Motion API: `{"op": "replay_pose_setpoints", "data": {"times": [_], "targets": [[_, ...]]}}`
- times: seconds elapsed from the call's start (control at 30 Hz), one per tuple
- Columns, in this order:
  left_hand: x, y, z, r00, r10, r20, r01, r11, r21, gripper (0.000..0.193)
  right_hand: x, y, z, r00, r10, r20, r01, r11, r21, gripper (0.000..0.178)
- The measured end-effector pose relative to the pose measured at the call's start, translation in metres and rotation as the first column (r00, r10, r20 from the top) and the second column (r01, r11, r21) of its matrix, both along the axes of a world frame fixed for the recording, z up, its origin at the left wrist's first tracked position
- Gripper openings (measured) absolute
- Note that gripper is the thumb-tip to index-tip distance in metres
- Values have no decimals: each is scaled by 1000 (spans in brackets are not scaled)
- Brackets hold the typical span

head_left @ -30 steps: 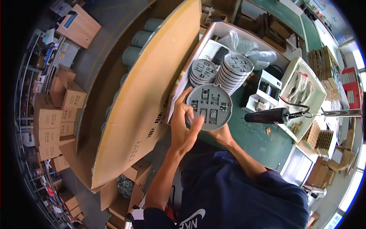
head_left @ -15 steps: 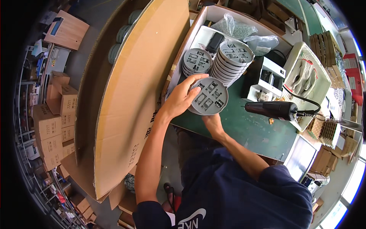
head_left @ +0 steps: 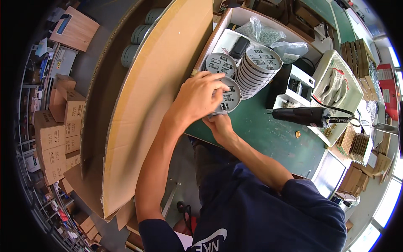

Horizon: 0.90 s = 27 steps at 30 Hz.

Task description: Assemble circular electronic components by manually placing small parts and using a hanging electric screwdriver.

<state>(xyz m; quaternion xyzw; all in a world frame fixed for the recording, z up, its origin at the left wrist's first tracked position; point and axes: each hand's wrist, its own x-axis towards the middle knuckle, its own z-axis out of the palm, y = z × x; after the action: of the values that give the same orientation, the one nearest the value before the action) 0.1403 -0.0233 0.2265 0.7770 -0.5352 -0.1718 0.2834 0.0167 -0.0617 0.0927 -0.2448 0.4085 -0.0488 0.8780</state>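
Observation:
A round grey plastic plate [head_left: 234, 97] with small cut-outs and dark fittings on its face is held over the near edge of the bench. My left hand [head_left: 198, 97] covers the plate's left part, its fingers bent over the rim and face. Below the near rim, my right hand [head_left: 219, 127] grips the plate from underneath; its fingertips are hidden. Just beyond stand a shorter stack of similar plates [head_left: 221, 64] and a taller, leaning stack of plates [head_left: 263, 59].
A large cardboard carton [head_left: 157, 101] rises at the left, with grey round parts inside. On the green bench [head_left: 273, 138] are a black cylindrical tool [head_left: 300, 115], a black-and-white device [head_left: 296, 84] and a white basket holding gloves [head_left: 331, 84]. Clear bags of small parts [head_left: 260, 31] lie behind the stacks.
The held plate has moved left and away from me, closer to the short stack. My left hand has slid further over its face, and my right hand has shifted left beneath it.

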Motion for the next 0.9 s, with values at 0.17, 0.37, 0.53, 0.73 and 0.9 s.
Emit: {"op": "replay_pose_setpoints", "data": {"times": [0.17,0.37,0.53,0.73,0.9], "targets": [[-21,13,-4,952,95,291,-98,995,-3,52,20,18,-4,971,-175,165,181,983,-24,56],[-18,18,-14,898,66,435,-60,998,-27,54,21,14,-2,993,-117,32,120,986,-113,50],[-27,15,-15,895,104,433,-127,992,24,64,6,3,-27,996,-34,-87,31,999,-41,52],[-57,32,15,843,186,505,-213,977,-4,81,-32,-11,-19,986,165,-4,-165,981,-107,35],[-81,109,173,995,-8,-97,7,1000,-19,44,-82,-21,54,496,828,261,-489,514,-705,41]]}}
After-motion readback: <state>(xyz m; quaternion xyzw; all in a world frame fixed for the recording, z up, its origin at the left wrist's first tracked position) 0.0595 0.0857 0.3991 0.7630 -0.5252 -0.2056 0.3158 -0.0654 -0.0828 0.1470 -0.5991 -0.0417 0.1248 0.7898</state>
